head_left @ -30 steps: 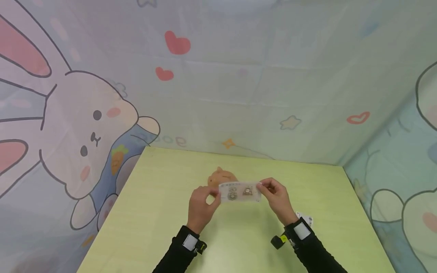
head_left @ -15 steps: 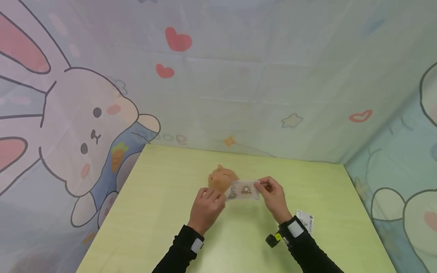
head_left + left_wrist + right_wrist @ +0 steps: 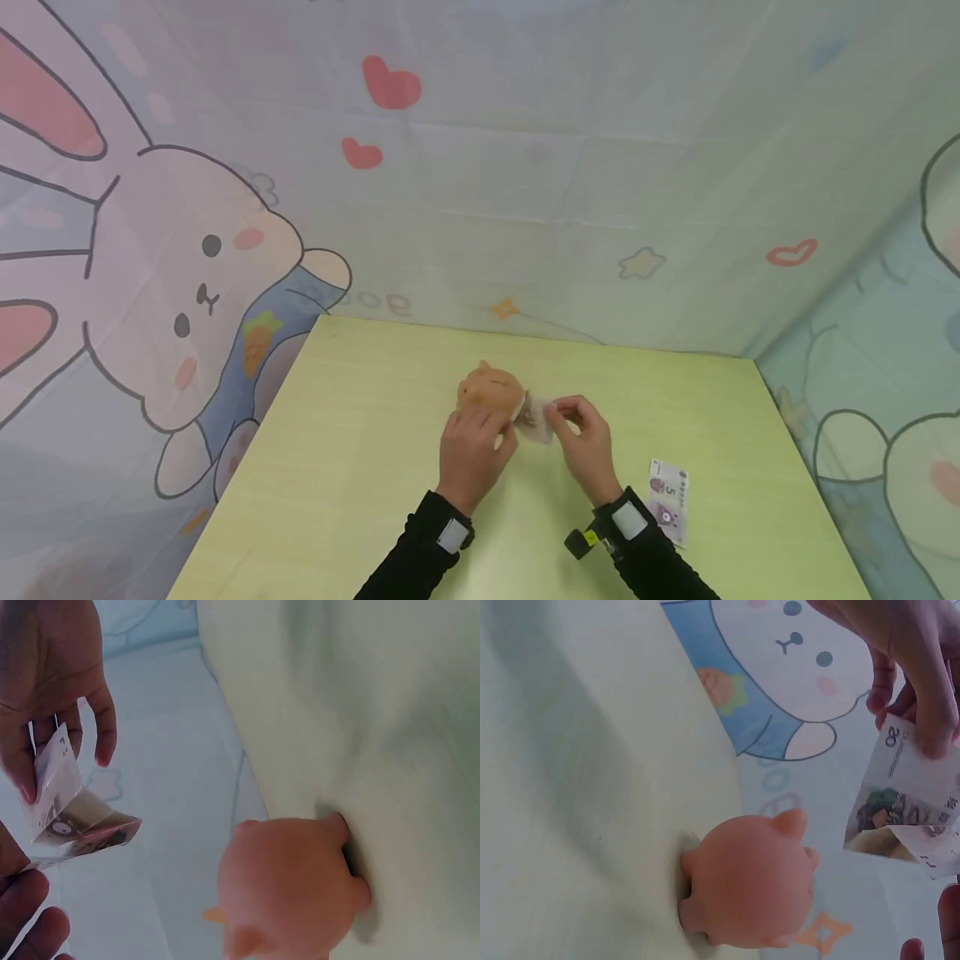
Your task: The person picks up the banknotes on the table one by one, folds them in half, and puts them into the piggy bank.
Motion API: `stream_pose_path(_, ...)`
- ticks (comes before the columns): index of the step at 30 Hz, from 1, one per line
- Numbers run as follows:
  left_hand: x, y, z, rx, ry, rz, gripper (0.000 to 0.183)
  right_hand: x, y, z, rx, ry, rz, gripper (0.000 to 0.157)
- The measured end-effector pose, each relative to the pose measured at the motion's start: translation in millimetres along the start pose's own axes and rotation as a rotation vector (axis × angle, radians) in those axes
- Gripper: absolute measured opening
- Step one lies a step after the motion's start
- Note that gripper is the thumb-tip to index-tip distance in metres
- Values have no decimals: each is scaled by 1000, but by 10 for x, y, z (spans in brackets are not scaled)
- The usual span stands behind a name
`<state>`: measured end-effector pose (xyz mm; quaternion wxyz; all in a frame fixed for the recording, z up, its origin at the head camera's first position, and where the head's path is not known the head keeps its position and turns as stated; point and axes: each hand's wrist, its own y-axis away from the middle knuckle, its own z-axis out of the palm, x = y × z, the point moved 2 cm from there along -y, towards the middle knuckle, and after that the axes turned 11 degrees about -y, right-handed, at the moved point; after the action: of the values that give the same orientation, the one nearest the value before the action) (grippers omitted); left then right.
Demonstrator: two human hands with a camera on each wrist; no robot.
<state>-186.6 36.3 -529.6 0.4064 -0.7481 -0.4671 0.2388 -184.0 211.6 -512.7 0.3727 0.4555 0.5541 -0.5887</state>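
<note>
A banknote [image 3: 536, 421] hangs btwn the two hands — L hand [image 3: 476, 458] pinches one end, R hand [image 3: 583, 446] holds the other in its fingertips. The note's creased, not flat: L wrist view shows it bent in a sharp V btwn the fingers, R wrist view a flap folded over near the R fingertips. Both sets of fingers are off the table [image 3: 345, 450], note incl.

Just beyond the L fingers, an orange pig figurine [image 3: 491, 390] stands on its feet. From the head cam the L fingers overlap its near edge, but both wrist views show a gap btwn it & the fingers.

A second note [image 3: 667, 504], purplish, lies on the table to the right of the R fingers, closer to the person, beside the R sleeve [image 3: 660, 554].

Writing: the second note has a legible "5". The held note has a no. near the L thumb, prob. "20"; its other print's too small to read. Far beyond the fingers, the backdrop [image 3: 517, 192] has faint, partly hidden lettering — only the o's come through clearly — to the right of a printed rabbit [image 3: 187, 275].
</note>
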Motion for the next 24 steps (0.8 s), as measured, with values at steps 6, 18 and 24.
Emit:
stream_pose_path(6, 119, -86, 36, 13, 77, -45, 11, -103, 63, 106, 1, -52, -65, 15)
stream_pose_path(18, 204, -121, -66, -21, 12, 28, 11, -191, 91, 144, -47, -70, -25, 18)
stream_pose_path(24, 197, -126, -102, -31, -6, 60, 10, -213, 109, 105, -86, -87, -25, 19)
